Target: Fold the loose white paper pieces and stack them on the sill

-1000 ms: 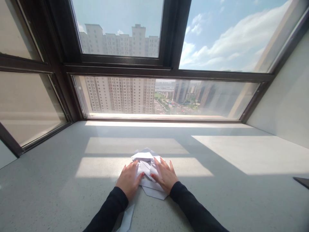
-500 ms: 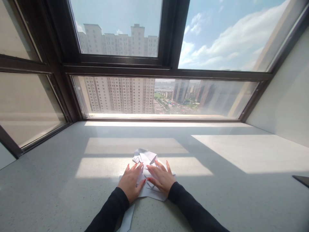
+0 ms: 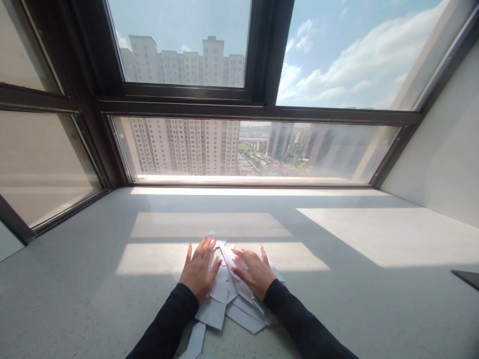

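Note:
A pile of folded white paper pieces (image 3: 224, 294) lies on the grey sill in front of me. My left hand (image 3: 198, 269) rests flat on the left side of the pile, fingers stretched forward and spread. My right hand (image 3: 253, 271) lies flat on the right side, fingers pointing left across the paper. Both hands press down on the paper and grip nothing. Black sleeves cover both forearms. A narrow paper strip (image 3: 194, 341) lies loose by my left sleeve.
The wide grey windowsill (image 3: 355, 309) runs to a dark-framed window (image 3: 262, 112) showing tower blocks and sky. A white wall (image 3: 445, 159) closes the right side. The corner of a dark flat object (image 3: 467, 278) shows at the right edge. Sunlit patches cross the sill.
The raised folded bundle has been flattened and spread into loose overlapping pieces that reach nearer to me. My left hand slid forward and my right hand moved slightly right.

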`<state>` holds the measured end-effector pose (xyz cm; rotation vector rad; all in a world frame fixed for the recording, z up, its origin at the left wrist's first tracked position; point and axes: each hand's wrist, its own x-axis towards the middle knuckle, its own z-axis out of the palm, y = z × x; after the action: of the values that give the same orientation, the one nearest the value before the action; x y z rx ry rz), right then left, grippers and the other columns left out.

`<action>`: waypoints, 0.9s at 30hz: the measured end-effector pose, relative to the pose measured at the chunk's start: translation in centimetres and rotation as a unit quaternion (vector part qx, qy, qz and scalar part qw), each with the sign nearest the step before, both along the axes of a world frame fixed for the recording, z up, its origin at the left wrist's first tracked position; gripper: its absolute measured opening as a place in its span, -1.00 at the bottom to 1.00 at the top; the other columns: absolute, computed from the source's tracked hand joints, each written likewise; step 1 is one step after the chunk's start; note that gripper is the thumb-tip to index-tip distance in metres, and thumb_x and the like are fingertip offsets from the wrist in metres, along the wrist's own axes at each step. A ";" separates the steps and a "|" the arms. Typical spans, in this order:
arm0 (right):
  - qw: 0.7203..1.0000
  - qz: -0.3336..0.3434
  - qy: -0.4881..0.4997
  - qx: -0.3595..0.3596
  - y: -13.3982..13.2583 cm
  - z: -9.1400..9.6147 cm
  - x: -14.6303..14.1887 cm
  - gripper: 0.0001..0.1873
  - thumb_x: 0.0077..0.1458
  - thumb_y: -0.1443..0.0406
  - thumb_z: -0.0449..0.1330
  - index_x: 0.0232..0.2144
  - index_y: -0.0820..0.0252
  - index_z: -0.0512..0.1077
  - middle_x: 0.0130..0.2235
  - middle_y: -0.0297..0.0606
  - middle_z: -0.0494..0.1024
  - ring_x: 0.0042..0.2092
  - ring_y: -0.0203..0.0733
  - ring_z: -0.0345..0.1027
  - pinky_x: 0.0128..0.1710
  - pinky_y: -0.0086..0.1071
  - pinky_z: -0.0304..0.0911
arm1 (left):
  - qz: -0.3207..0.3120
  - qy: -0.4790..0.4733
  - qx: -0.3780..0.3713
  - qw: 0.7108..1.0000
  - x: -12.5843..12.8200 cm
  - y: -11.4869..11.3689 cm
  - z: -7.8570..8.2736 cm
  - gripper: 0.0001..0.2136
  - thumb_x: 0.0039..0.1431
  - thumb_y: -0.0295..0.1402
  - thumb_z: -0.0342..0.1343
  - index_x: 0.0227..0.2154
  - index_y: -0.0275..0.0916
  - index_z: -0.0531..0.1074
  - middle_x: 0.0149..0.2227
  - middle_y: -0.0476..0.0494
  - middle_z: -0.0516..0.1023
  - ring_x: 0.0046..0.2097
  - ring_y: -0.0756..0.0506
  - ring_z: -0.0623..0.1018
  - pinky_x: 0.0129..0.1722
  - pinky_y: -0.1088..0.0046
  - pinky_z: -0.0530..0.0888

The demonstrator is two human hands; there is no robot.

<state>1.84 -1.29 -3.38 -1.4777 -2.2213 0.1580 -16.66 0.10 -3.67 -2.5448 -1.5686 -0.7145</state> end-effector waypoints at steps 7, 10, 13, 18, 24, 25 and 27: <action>0.994 0.097 -0.045 0.007 -1.0 0.7 -0.6 -0.27 -0.21 -0.08 0.07 0.03 -0.01 0.09 -0.02 -0.24 0.31 0.03 0.00 0.06 0.05 0.09 -0.41 | -0.050 0.017 -0.045 0.998 -0.2 0.5 0.3 -0.62 0.14 -0.31 -0.26 0.03 -0.24 0.09 0.05 -0.19 0.25 0.11 -0.15 0.15 0.05 -0.03 -0.05; 0.996 0.044 -0.075 -0.018 -0.6 0.1 -0.1 -0.39 -0.10 -0.03 0.01 0.02 -0.04 0.10 0.02 -0.24 0.28 0.07 0.04 0.00 0.03 0.15 -0.50 | -0.063 -0.009 -0.064 0.996 -0.4 -0.1 1.0 -0.65 0.14 -0.35 -0.26 0.00 -0.21 0.14 0.01 -0.17 0.31 0.09 -0.13 0.19 0.05 -0.03 -0.09; 0.997 -0.033 -0.069 -0.010 -0.1 -0.1 0.8 -0.46 0.02 0.05 -0.09 0.05 0.04 0.06 0.03 -0.17 0.27 0.08 0.03 -0.02 0.02 0.17 -0.45 | -0.043 -0.051 -0.090 0.994 -0.8 -0.5 1.5 -0.67 0.14 -0.32 -0.27 -0.05 -0.18 0.19 -0.07 -0.14 0.40 0.02 -0.09 0.30 0.06 -0.01 -0.09; 0.990 0.119 -0.081 -0.004 -0.4 0.0 1.1 -0.17 -0.17 -0.10 0.01 0.11 0.11 -0.07 0.09 -0.14 0.16 0.13 0.04 -0.11 0.05 0.09 -0.43 | -0.013 -0.081 -0.077 0.994 -1.6 0.0 1.6 -0.67 0.11 -0.25 -0.21 -0.07 -0.16 0.20 -0.06 -0.12 0.38 0.00 -0.11 0.31 0.04 0.02 0.02; 0.995 0.082 -0.054 0.016 -0.5 0.4 0.6 -0.32 -0.06 -0.06 -0.06 0.06 0.11 0.03 0.07 -0.14 0.20 0.10 -0.04 -0.03 0.06 0.01 -0.32 | 0.041 -0.034 -0.089 0.995 -1.8 -2.6 4.2 -0.73 -0.04 -0.23 -0.04 -0.29 -0.25 0.35 -0.30 -0.19 0.37 -0.25 -0.13 0.40 -0.25 0.28 0.36; 0.996 0.064 -0.045 0.036 -0.3 0.6 1.0 -0.38 -0.03 -0.03 -0.07 0.04 0.12 0.08 0.05 -0.13 0.22 0.08 -0.05 0.01 0.06 -0.02 -0.27 | 0.045 -0.025 -0.107 0.993 -1.9 -3.7 4.5 -0.73 -0.09 -0.23 0.01 -0.31 -0.24 0.34 -0.31 -0.17 0.36 -0.27 -0.14 0.40 -0.28 0.30 0.37; 0.997 0.009 -0.037 0.071 0.4 0.8 2.1 -0.53 0.04 0.03 -0.11 -0.07 0.14 0.22 -0.04 -0.14 0.32 0.00 -0.08 0.13 0.01 -0.09 -0.11 | 0.028 -0.009 -0.154 0.988 -2.3 -6.4 4.1 -0.70 -0.20 -0.22 0.10 -0.33 -0.21 0.33 -0.30 -0.13 0.35 -0.30 -0.14 0.40 -0.33 0.33 0.38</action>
<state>3.98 -0.84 -2.61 -1.4077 -2.2541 -0.0471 -18.93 -6.34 0.43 -2.6916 -1.8817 -0.5240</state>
